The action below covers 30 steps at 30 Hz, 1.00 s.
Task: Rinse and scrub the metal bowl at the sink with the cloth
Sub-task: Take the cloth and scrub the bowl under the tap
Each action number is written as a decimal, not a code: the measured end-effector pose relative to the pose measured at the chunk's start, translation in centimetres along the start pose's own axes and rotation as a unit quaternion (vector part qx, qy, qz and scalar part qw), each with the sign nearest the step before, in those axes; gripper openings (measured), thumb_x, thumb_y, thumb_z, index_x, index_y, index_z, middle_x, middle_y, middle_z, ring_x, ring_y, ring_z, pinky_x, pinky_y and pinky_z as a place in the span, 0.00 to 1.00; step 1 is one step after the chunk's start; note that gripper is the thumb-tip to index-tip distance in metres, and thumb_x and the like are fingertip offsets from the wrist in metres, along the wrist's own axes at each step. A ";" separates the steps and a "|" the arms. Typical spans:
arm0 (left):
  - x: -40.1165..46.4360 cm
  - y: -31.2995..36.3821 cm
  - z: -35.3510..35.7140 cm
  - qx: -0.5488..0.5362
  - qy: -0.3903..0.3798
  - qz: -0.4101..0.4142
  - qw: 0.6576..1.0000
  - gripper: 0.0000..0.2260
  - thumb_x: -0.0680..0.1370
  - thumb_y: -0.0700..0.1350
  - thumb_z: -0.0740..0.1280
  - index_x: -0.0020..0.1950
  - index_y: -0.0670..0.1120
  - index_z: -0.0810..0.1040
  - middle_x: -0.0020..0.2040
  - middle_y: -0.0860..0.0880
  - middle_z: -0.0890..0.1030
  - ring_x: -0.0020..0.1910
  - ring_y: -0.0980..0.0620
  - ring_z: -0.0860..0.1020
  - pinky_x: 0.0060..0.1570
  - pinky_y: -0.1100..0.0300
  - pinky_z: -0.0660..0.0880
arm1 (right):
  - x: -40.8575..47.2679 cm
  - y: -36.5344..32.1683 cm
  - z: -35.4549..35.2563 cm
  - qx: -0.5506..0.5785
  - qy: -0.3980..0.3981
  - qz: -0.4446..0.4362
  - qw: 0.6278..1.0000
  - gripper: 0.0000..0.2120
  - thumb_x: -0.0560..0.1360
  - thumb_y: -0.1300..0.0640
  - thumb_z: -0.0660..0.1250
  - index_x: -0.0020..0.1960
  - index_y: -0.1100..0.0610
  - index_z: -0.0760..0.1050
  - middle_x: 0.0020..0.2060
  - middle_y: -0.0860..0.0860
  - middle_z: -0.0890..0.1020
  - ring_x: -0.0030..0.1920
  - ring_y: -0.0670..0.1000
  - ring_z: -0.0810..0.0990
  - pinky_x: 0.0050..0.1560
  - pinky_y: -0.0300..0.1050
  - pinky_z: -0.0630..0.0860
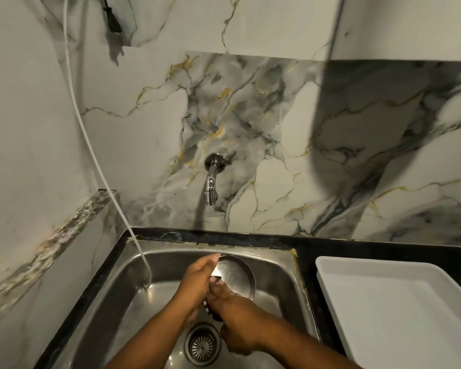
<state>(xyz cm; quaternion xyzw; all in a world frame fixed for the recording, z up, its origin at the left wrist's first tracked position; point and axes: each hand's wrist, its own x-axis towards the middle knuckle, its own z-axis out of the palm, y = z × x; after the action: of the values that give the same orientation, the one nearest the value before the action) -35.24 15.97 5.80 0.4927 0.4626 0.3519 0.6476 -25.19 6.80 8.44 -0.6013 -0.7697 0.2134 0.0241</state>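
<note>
Forearms enter from the bottom edge, both reaching forward over the drain [203, 344] of the steel sink [282, 267]. Left hand [197, 278]: curled around the near-left rim of the metal bowl [236, 275], fingers over the top edge, holding it tipped on its side with the open mouth facing the person. Right hand [232, 312]: closed, fingertips pressed to the bowl's lower inside; something dark and bunched sits under it, probably the cloth [213, 314], though too little shows to be sure. Bowl position: just ahead of both hands, over the middle of the basin, rim plane near upright. Tap [212, 186]: on the wall directly behind and above the bowl; whether water runs cannot be told. White tray [330, 265]: on the black tabletop [308, 251], well to the right. White hose [91, 145]: trails into the sink's left corner. Judgement: scrubbing in hand; rinsing calls for lifting the bowl back toward the tap.
</note>
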 end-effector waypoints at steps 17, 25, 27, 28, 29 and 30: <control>4.6 5.4 -3.9 0.330 -0.171 -0.188 0.909 0.20 0.79 0.61 0.60 0.57 0.47 0.79 0.53 0.42 0.84 0.46 0.44 0.83 0.36 0.56 0.79 | 0.1 3.1 -4.5 -0.465 0.037 -0.254 0.847 0.23 0.81 0.55 0.49 0.75 0.53 0.65 0.74 0.50 0.70 0.74 0.54 0.68 0.70 0.50 0.67; 3.8 6.2 -4.4 0.368 -0.231 -0.173 0.884 0.24 0.76 0.64 0.62 0.57 0.46 0.81 0.43 0.46 0.86 0.41 0.47 0.84 0.39 0.55 0.79 | 0.8 2.0 -4.8 -0.472 0.055 -0.278 0.835 0.23 0.80 0.54 0.52 0.73 0.53 0.67 0.73 0.52 0.71 0.72 0.55 0.71 0.64 0.46 0.73; 3.4 6.4 -3.7 0.358 -0.232 -0.128 0.895 0.21 0.77 0.62 0.63 0.52 0.45 0.83 0.49 0.42 0.86 0.44 0.45 0.84 0.48 0.50 0.80 | 1.0 1.7 -4.8 -0.476 0.024 -0.238 0.846 0.25 0.80 0.54 0.58 0.76 0.56 0.62 0.75 0.55 0.67 0.73 0.58 0.68 0.67 0.50 0.71; 3.2 6.3 -3.4 0.359 -0.223 -0.087 0.902 0.18 0.77 0.60 0.63 0.46 0.46 0.84 0.46 0.43 0.86 0.43 0.47 0.83 0.49 0.52 0.79 | 1.2 1.6 -4.6 -0.483 0.008 -0.215 0.849 0.26 0.81 0.55 0.58 0.77 0.59 0.57 0.77 0.58 0.63 0.75 0.61 0.64 0.71 0.54 0.66; 3.1 6.3 -3.2 0.366 -0.208 -0.039 0.906 0.17 0.78 0.58 0.64 0.39 0.48 0.82 0.41 0.47 0.85 0.39 0.51 0.81 0.46 0.55 0.77 | 1.5 1.6 -4.5 -0.492 -0.012 -0.188 0.850 0.28 0.82 0.57 0.56 0.78 0.61 0.51 0.78 0.61 0.58 0.77 0.63 0.58 0.74 0.58 0.60; 3.1 6.4 -3.1 0.380 -0.190 0.004 0.905 0.17 0.78 0.57 0.64 0.34 0.50 0.80 0.35 0.51 0.82 0.35 0.53 0.78 0.43 0.58 0.75 | 1.6 1.5 -4.4 -0.493 -0.029 -0.153 0.856 0.28 0.83 0.59 0.54 0.79 0.62 0.46 0.78 0.63 0.53 0.78 0.65 0.52 0.75 0.60 0.54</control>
<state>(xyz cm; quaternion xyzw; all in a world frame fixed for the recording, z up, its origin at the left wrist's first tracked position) -37.18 21.45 10.89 0.7610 0.4272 0.0520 0.4856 -22.98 9.91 11.50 -0.4024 -0.8569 -0.1827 -0.2654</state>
